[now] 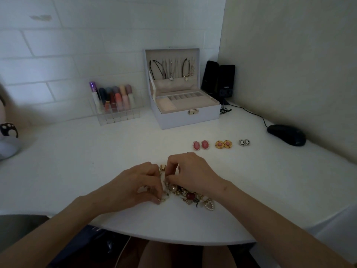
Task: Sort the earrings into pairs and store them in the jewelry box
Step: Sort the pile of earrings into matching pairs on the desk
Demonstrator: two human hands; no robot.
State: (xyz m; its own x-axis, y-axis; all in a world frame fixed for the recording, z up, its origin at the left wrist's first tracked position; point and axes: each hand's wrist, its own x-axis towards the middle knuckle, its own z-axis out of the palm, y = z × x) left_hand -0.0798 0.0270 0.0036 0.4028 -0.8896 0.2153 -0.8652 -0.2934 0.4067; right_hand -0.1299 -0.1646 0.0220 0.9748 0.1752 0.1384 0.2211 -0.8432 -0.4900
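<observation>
The desk [77, 171] bears the open box [191, 120] at 12 o'clock. The left hand [135, 182] pinches a pale earring [164, 199] at the 9 o'clock edge of the pile [191, 197]. The right hand [193, 175] curls over its 12; grip unclear. Three pairs [224, 144] lie at 2 o'clock.

Setting: a home, at a desk corner that serves both grooming and computing.
Walls: a white brick-pattern wall [77, 45] behind, meeting a plain cream wall [289, 55] on the right.
Surface: a white desk [77, 161] with a curved front edge.
Grooming items: a clear organizer [116, 115] of upright lipsticks [117, 97]; an open jewelry box [185, 118] with necklaces [170, 70] hung in its lid.
Computer items: two black speakers [222, 82] in the corner and a corded black mouse [286, 134].
</observation>
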